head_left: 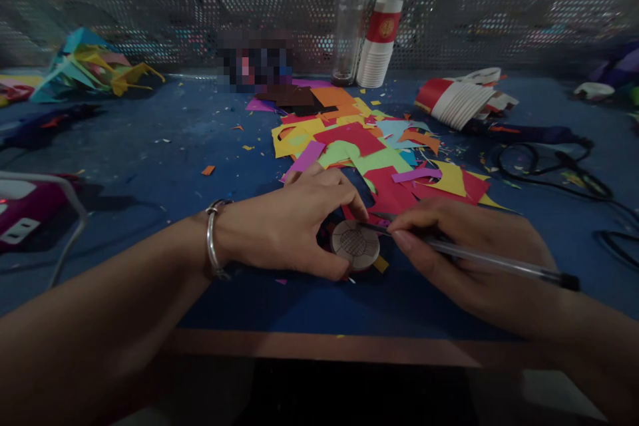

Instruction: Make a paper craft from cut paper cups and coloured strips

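Observation:
A small pale round disc point(356, 246) with a grid and lines drawn on its face is near the table's front edge. My left hand point(304, 219) curves around its left side, the thumb at its lower edge and the index finger at its upper edge, steadying it. In my right hand point(469, 259) is a clear-barrelled pen point(492, 262) with a dark end cap. The pen's tip meets the upper right part of the disc. Cut coloured paper point(394, 190) lies just beyond both hands.
Paper scraps cover the middle of the blue table point(150, 140). At the back stand a clear bottle point(349, 30) and stacked paper cups point(379, 46) before a perforated metal screen. More cups point(454, 103) and a black cord point(554, 176) lie right; a magenta power strip point(37, 210) sits left.

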Motion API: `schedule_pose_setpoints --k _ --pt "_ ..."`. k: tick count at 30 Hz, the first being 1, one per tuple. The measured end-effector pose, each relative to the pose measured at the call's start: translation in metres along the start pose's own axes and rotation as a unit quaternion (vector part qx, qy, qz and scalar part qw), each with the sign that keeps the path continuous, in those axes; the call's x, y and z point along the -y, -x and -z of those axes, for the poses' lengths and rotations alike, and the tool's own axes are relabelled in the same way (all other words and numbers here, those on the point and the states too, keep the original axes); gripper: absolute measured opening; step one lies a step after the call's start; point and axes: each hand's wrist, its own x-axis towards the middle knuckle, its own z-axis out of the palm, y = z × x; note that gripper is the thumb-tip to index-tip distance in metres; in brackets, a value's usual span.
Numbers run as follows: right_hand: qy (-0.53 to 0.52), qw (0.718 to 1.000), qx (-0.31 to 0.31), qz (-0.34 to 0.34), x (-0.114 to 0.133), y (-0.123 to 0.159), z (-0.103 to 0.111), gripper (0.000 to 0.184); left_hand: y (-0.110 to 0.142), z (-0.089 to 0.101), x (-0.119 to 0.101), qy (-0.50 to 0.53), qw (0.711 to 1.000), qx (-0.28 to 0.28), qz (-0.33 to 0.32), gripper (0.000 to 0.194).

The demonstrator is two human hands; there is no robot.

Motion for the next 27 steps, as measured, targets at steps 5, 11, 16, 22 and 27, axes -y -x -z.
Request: schedule_pose_setpoints --k 5,11,16,22,27 --pt "0.005 1.000 -0.009 0.003 0.0018 -0.0010 0.0019 0.016 0.0004 0.0004 -0.0004 -0.003 1.000 0.002 0.007 0.046" --pt "-0.005 1.000 0.007 0.025 0.0047 -0.0052 0.0051 0.014 0.0000 0.0005 -0.0006 0.002 1.000 0.003 0.008 0.047" --pt "-0.007 0.999 0.004 0.031 0.0031 -0.0051 0.0036 0.015 -0.0001 0.0002 -0.0002 0.002 1.000 0.003 0.009 0.048" --pt "0.003 0.999 -0.012 0.031 0.0020 -0.0053 0.0018 0.015 -0.0001 0.0000 -0.0006 -0.005 1.000 0.006 0.008 0.049" --pt "0.014 0.999 -0.015 0.027 0.0020 -0.0048 0.0024 0.015 -0.0003 0.0001 -0.0001 -0.008 1.000 0.011 0.010 0.050"
